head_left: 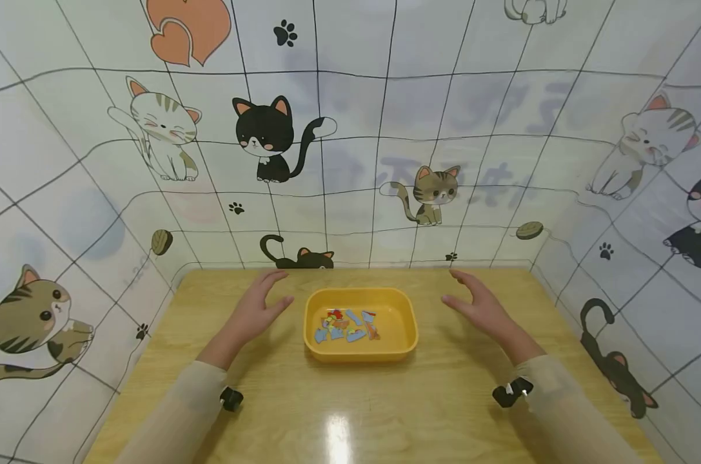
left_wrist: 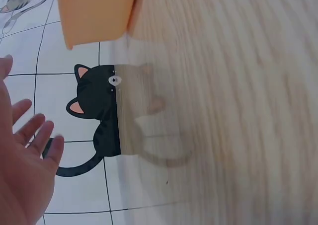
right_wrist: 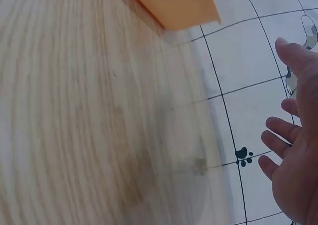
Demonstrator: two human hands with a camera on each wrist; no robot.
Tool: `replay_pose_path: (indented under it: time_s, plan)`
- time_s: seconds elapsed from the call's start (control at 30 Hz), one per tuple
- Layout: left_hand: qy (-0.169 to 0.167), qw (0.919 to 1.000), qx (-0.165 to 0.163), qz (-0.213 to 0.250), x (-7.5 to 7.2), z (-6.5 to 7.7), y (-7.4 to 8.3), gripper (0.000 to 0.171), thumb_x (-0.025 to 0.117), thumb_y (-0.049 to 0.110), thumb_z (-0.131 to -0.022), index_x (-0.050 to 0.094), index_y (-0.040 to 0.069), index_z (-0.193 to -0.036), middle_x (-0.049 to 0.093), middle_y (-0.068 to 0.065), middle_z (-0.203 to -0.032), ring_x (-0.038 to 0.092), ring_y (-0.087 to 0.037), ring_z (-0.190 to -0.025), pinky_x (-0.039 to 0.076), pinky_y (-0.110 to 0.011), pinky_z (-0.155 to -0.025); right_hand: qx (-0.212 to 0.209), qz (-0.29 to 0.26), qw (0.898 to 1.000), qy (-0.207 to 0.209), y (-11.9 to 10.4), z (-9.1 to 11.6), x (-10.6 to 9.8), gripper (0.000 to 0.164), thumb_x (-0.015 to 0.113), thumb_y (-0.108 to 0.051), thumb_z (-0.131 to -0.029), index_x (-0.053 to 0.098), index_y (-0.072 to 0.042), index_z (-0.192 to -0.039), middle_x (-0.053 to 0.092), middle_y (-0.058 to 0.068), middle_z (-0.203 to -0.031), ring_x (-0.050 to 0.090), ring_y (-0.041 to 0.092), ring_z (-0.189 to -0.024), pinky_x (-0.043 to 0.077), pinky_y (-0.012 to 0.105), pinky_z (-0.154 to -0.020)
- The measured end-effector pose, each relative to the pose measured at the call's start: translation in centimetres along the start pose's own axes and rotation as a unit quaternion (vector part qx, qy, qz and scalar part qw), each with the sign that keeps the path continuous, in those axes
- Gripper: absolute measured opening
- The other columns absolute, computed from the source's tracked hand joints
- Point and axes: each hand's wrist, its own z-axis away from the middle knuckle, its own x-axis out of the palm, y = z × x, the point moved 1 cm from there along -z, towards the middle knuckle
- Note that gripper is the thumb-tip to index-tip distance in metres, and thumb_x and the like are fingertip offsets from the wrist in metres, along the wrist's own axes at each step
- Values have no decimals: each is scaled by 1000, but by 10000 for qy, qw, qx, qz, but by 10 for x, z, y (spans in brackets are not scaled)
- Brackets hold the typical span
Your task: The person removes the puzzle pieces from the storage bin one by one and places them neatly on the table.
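Note:
A yellow plastic tray (head_left: 360, 356) stands on the wooden table between my two hands. Several small flat pieces (head_left: 347, 325), blue, orange, red and yellow, lie in it, mostly toward its left half; their exact kind is too small to tell. To the left of the tray, my left hand (head_left: 259, 308) is held with fingers spread and holds nothing. My right hand (head_left: 481, 308) mirrors it on the other side, fingers apart and nothing in it. Neither hand touches the tray. Both wrist views show part of the tray's outer wall (left_wrist: 97, 16) and relaxed fingers.
The light wooden table (head_left: 362, 412) has a glossy surface with a bright reflection near its front. A white sheet (head_left: 356, 103) with grid lines and cartoon cats rises behind the table and along both sides. A small black device (head_left: 231, 399) sits at each wrist.

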Motion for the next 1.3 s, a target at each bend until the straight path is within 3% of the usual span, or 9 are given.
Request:
replay_pose_path:
  time_s: [0.2, 0.47, 0.67, 0.87, 1.13, 1.3]
  plan:
    - [-93, 9949, -121, 1001, 2, 5, 9, 62, 79, 27, -106, 54, 10, -161, 53, -14, -163, 53, -40, -146, 49, -61, -118, -154, -468, 9988, -79, -12, 7, 10, 73, 76, -30, -108, 42, -2, -167, 44, 26, -167, 42, 50, -152, 36, 72, -122]
    - [-506, 9868, -272, 1517, 19, 15, 12, 66, 82, 26, -104, 53, 11, -161, 53, -14, -164, 51, -41, -149, 47, -64, -120, -357, -659, 9969, -233, -28, 8, 23, 68, 80, -27, -105, 50, -4, -161, 51, 22, -163, 47, 46, -148, 42, 71, -119]
    - [-780, 9835, -235, 1613, 26, 20, 11, 68, 84, 24, -102, 54, 12, -162, 54, -8, -163, 50, -35, -151, 46, -62, -122, -331, -716, 9962, -362, -28, 12, 32, 69, 82, -27, -103, 51, -5, -161, 53, 20, -162, 49, 46, -147, 43, 72, -118]
    - [-1087, 9807, -111, 1622, 30, 19, 12, 69, 85, 19, -101, 54, 10, -162, 54, -4, -164, 46, -31, -155, 44, -60, -123, -572, -704, 9953, -335, -29, 14, 37, 69, 86, -25, -101, 54, -4, -158, 57, 22, -156, 52, 44, -144, 46, 69, -116]
    - [-1152, 9809, -20, 1569, 33, 18, 11, 68, 89, 27, -98, 60, 12, -158, 52, -4, -167, 45, -32, -156, 44, -59, -124, -684, -700, 9945, -384, -35, 13, 40, 66, 87, -22, -100, 57, -2, -155, 59, 17, -153, 54, 39, -141, 49, 64, -114]
    - [-1101, 9822, 76, 1519, 34, 19, 12, 67, 90, 24, -96, 62, 9, -156, 53, -6, -167, 46, -35, -156, 44, -62, -123, -923, -600, 9934, -307, -40, 10, 41, 62, 89, -20, -98, 61, -4, -151, 63, 13, -147, 58, 36, -136, 53, 62, -110]
